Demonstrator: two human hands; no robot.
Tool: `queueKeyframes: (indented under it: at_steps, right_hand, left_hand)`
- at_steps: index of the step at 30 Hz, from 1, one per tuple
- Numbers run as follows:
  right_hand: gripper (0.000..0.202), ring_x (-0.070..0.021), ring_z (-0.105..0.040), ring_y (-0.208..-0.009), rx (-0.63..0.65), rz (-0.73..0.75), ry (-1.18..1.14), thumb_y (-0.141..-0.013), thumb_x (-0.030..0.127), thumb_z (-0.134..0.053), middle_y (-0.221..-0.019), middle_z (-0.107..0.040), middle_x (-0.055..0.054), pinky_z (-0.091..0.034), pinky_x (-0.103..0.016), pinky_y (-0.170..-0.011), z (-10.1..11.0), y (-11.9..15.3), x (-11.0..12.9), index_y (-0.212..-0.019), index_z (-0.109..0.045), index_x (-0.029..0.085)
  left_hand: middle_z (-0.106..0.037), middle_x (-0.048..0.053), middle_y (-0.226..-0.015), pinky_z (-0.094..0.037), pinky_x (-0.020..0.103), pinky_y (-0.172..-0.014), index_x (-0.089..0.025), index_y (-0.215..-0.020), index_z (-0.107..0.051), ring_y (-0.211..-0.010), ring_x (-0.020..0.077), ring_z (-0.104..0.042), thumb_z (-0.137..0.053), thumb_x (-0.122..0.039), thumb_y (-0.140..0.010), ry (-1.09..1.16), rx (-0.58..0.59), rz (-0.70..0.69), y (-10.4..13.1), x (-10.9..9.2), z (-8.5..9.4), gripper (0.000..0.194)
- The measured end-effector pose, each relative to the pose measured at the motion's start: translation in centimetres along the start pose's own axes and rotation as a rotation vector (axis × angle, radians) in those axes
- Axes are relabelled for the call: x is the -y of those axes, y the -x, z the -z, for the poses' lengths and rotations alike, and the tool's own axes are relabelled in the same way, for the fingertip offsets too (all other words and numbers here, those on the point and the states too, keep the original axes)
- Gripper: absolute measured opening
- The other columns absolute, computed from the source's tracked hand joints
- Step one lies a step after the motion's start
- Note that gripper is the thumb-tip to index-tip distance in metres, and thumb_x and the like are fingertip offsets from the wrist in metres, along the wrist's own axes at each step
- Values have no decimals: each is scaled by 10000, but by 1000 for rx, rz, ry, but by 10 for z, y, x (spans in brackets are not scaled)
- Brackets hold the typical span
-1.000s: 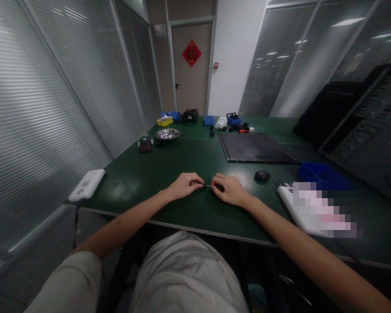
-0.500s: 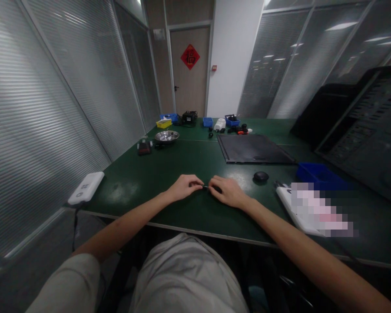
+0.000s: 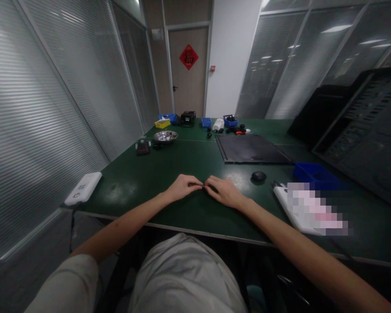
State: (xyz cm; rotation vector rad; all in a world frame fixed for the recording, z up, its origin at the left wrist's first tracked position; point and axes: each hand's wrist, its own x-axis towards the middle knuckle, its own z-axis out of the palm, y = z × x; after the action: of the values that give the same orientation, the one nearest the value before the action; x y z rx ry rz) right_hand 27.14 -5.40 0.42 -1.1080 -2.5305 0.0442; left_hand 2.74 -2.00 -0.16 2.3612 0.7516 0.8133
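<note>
Just above the green table (image 3: 169, 213), my left hand (image 3: 184, 187) and my right hand (image 3: 224, 191) meet fingertip to fingertip. Both are closed in a pinch. Between them is a tiny thin piece with a bright, metallic-looking glint (image 3: 203, 186), too small to name. Its ends are hidden by my fingers, so I cannot tell whether it is one part or two. To the right of my right hand lies a black computer mouse (image 3: 258, 176).
A flat black panel (image 3: 252, 148) lies ahead to the right. Beyond the mouse are a blue tray (image 3: 316, 174) and a white device (image 3: 291, 213), partly pixelated. A metal bowl (image 3: 165, 137) holds small parts at far left. A white power strip (image 3: 83, 188) sits at the left edge.
My right hand has come closer to my left, and less of the small piece shows between the fingertips. The whole view has shifted slightly.
</note>
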Motion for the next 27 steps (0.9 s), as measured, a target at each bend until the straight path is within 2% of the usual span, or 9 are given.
queueKeyframes:
  at_steps: [4,8,14,16,20,23,27]
  right_hand:
    - [198,-151,-600,-795,10,-8,-4,-1049,345,-466,-1011,-642,-31,-349,-262,-668,0,0,0,-1083,-627,235]
    - [188,-143,-586,-763,19,-3,5,-1044,343,-475,-996,-641,-25,-335,-264,-654,0,0,0,-1079,-628,239]
    - [193,-145,-589,-785,10,-3,0,-1045,348,-473,-1015,-637,-26,-334,-261,-662,-2,1,-2,-1077,-629,239]
    - [193,-143,-586,-781,4,2,-8,-1047,350,-470,-1007,-636,-22,-335,-260,-663,-2,1,-3,-1076,-626,240]
    - [184,-143,-585,-780,-9,8,-32,-1040,343,-481,-1002,-634,-23,-341,-259,-667,0,2,-4,-1062,-630,237]
    - [182,-143,-587,-781,-15,17,-57,-1033,337,-489,-1000,-635,-26,-351,-259,-675,3,3,-3,-1060,-636,234]
    - [172,-140,-588,-773,-19,27,-79,-1026,323,-492,-1001,-635,-26,-361,-260,-685,7,5,-1,-1053,-636,233]
  left_hand:
    - [-753,62,-1058,-512,299,-869,-220,-1057,-796,-943,189,-689,-621,-368,-971,40,-46,24,1,-1,2,245]
    - [-744,68,-1041,-509,307,-865,-211,-1025,-797,-929,189,-682,-641,-352,-957,-13,-105,59,-5,7,4,221]
    - [-724,53,-961,-486,322,-888,-208,-936,-785,-931,194,-646,-651,-307,-948,-183,-11,18,-15,18,4,167]
    - [-717,58,-1008,-481,336,-917,-215,-982,-780,-979,199,-632,-602,-279,-974,-209,3,-17,-11,16,4,189]
    - [-697,73,-1115,-472,381,-983,-221,-1087,-749,-1056,211,-609,-539,-209,-981,-221,-40,-37,-2,4,5,236]
    - [-686,76,-1167,-455,401,-1033,-231,-1117,-731,-1127,226,-589,-620,-272,-949,-182,0,-81,-1,-3,5,205]
    - [-691,72,-1173,-449,396,-1038,-224,-1040,-727,-1149,225,-590,-668,-320,-934,-156,28,-92,-2,-1,8,155]
